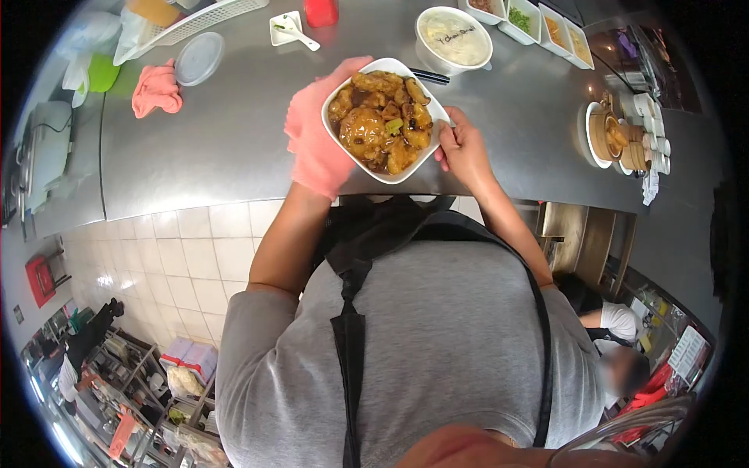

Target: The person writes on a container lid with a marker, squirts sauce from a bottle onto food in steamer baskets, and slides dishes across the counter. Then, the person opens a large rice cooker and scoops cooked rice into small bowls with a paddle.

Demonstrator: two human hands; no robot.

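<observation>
A white square bowl (382, 179) full of saucy brown food pieces (374, 129) is held up over the steel counter's front part. My left hand (316, 129), with a pink cloth between it and the bowl, grips the left side; most of its fingers are hidden by the cloth. On the bowl's right edge my right hand (463, 148) is closed, bare, with its thumb near the rim. Just behind the bowl lie dark chopsticks (431, 76), beside a round white tub (454, 39) with writing on its lid.
The steel counter (234, 140) carries a pink cloth (157, 89), a clear lid (200, 58), a small dish with a spoon (293, 30), ingredient trays (523, 20) and bamboo steamers (608, 136). Another person (620, 343) is at the lower right, and one more at the lower left.
</observation>
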